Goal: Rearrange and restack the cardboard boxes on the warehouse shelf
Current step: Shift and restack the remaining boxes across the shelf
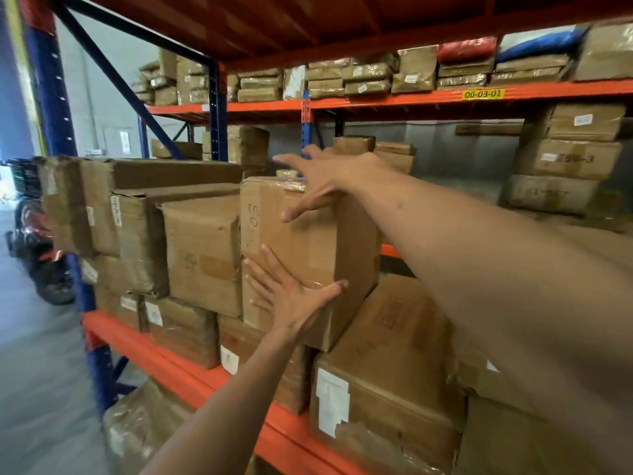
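Edges of the shot are pretty smeared, so the dark thing (37, 234) on the floor at far left is hard to identify, and the handwriting on the tall box (308, 241) isn't readable. The right forearm blocks a good chunk of the boxes on the right, and the lower box (387, 365) is cut off behind it.

Both arms are stretched out toward the orange shelf (178, 368). The left hand (291, 296) lies flat on the tall box's front face, low down, fingers straight and spread, thumb near the corner edge. The right hand (325, 180) is at the top front edge of the same box, fingers splayed and extended, thumb pointing down over the face. Neither hand curls around anything.

The tall box sits in the upper row, beside a dented box (202, 252) on its left, its near corner overhanging the lower box.
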A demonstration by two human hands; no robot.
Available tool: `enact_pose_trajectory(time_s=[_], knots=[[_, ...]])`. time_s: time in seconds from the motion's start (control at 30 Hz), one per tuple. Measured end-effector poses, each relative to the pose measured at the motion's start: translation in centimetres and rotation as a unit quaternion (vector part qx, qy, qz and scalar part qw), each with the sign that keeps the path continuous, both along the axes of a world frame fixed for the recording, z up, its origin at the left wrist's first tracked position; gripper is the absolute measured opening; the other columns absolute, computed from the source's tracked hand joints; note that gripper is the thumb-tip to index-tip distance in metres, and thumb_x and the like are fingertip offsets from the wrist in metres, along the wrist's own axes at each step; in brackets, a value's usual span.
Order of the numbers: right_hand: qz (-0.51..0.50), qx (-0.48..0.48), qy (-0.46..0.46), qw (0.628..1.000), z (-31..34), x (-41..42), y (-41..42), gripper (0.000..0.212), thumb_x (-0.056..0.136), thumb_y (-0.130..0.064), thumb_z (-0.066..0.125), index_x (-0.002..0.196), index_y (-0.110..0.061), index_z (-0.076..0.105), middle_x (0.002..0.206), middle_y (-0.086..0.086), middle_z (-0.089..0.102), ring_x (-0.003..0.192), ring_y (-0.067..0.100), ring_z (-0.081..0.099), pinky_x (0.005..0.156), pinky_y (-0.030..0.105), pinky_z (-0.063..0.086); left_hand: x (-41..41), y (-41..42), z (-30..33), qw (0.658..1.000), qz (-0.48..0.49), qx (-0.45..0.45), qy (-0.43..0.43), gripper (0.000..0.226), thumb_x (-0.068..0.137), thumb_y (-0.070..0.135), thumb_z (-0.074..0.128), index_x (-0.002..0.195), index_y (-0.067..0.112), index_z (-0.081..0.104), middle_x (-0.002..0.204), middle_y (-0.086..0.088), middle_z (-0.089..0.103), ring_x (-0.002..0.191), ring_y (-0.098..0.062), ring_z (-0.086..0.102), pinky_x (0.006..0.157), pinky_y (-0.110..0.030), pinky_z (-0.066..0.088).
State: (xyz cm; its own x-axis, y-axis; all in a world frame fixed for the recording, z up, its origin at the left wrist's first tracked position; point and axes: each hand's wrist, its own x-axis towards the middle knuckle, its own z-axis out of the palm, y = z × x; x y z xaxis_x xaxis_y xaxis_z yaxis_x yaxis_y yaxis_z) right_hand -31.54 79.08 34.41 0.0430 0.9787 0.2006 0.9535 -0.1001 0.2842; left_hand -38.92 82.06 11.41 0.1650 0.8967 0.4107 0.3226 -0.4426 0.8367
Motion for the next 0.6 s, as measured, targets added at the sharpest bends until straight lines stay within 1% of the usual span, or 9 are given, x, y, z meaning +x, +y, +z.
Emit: enact_pose_trajectory(time_s=[0.07, 0.13, 0.17, 0.3, 0.37, 0.4, 0.5, 0.57, 0.6], knots=[[-0.001, -0.030, -0.005, 1.000, -1.0, 0.1, 1.1, 0.127, 0.059, -0.086, 0.073, 0.156, -0.053, -0.004, 0.165, 0.008, 0.024, 0.148, 0.040, 0.027, 0.111, 0.064, 0.030, -0.1, -0.1, -0.3, 1.000, -0.003, -0.017, -0.006, 0.161, 0.040, 0.088, 0.071, 0.143, 0.042, -0.045, 0.162, -0.014, -0.038, 0.151, -0.042, -0.027, 0.118, -0.066, -0.008], [0.000, -0.019, -0.004, 1.000, -1.7, 0.4, 1.5, 0.130, 0.059, -0.079, 0.080, 0.156, -0.052, -0.002, 0.150, 0.010, 0.043, 0.134, 0.038, 0.043, 0.103, 0.056, 0.038, -0.1, 0.1, -0.1, 1.000, -0.016, -0.012, 0.006, 0.160, 0.042, 0.084, 0.071, 0.144, 0.039, -0.045, 0.161, -0.016, -0.039, 0.151, -0.044, -0.027, 0.117, -0.068, -0.007], [0.004, -0.004, 0.001, 1.000, -2.0, 0.6, 1.6, 0.129, 0.060, -0.077, 0.081, 0.157, -0.051, -0.001, 0.145, 0.010, 0.047, 0.130, 0.036, 0.046, 0.100, 0.054, 0.039, -0.1, 0.2, -0.1, 1.000, -0.021, -0.009, 0.012, 0.160, 0.044, 0.081, 0.071, 0.144, 0.037, -0.045, 0.160, -0.017, -0.040, 0.150, -0.045, -0.028, 0.117, -0.070, -0.007], [0.016, 0.036, 0.016, 0.999, -2.7, 0.7, 1.3, 0.119, 0.066, -0.071, 0.081, 0.159, -0.046, 0.010, 0.143, 0.011, 0.051, 0.127, 0.036, 0.049, 0.097, 0.050, 0.039, 0.0, 0.4, 0.3, 0.999, -0.042, -0.009, 0.032, 0.161, 0.047, 0.073, 0.071, 0.148, 0.021, -0.043, 0.154, -0.026, -0.045, 0.144, -0.053, -0.033, 0.115, -0.071, -0.011], [0.011, 0.051, 0.022, 0.998, -2.8, 0.7, 1.0, 0.115, 0.067, -0.070, 0.082, 0.158, -0.045, 0.015, 0.143, 0.010, 0.052, 0.127, 0.036, 0.049, 0.096, 0.048, 0.039, 0.0, 0.6, 0.6, 0.998, -0.058, -0.006, 0.037, 0.161, 0.047, 0.069, 0.070, 0.146, 0.017, -0.045, 0.150, -0.030, -0.047, 0.141, -0.056, -0.035, 0.114, -0.070, -0.014], [0.008, 0.059, 0.024, 0.998, -2.9, 0.8, 0.7, 0.114, 0.068, -0.069, 0.082, 0.158, -0.045, 0.016, 0.144, 0.009, 0.052, 0.128, 0.035, 0.048, 0.097, 0.048, 0.039, 0.0, 0.8, 0.7, 0.997, -0.068, -0.002, 0.042, 0.161, 0.047, 0.068, 0.070, 0.143, 0.017, -0.048, 0.149, -0.031, -0.049, 0.140, -0.057, -0.036, 0.114, -0.070, -0.015], [-0.006, 0.091, 0.040, 0.995, -3.4, 1.5, -0.4, 0.113, 0.069, -0.067, 0.082, 0.158, -0.044, 0.016, 0.150, 0.007, 0.049, 0.133, 0.035, 0.047, 0.101, 0.050, 0.039, 0.3, 1.2, 0.9, 0.994, -0.089, 0.020, 0.060, 0.158, 0.044, 0.067, 0.069, 0.132, 0.026, -0.055, 0.146, -0.031, -0.051, 0.139, -0.059, -0.037, 0.112, -0.071, -0.017], [-0.026, 0.112, 0.058, 0.992, -3.8, 2.0, -1.4, 0.113, 0.070, -0.068, 0.081, 0.159, -0.044, 0.015, 0.154, 0.006, 0.047, 0.135, 0.036, 0.045, 0.106, 0.053, 0.038, 0.7, 1.5, 1.0, 0.991, -0.099, 0.043, 0.074, 0.162, 0.044, 0.069, 0.072, 0.129, 0.025, -0.060, 0.144, -0.030, -0.053, 0.138, -0.060, -0.037, 0.111, -0.072, -0.017], [-0.042, 0.122, 0.068, 0.989, -4.0, 2.2, -1.9, 0.113, 0.069, -0.069, 0.080, 0.158, -0.045, 0.014, 0.155, 0.005, 0.046, 0.135, 0.036, 0.045, 0.107, 0.054, 0.039, 0.8, 1.6, 1.0, 0.989, -0.102, 0.064, 0.084, 0.167, 0.045, 0.069, 0.076, 0.127, 0.023, -0.062, 0.143, -0.028, -0.054, 0.137, -0.060, -0.038, 0.111, -0.072, -0.018]])
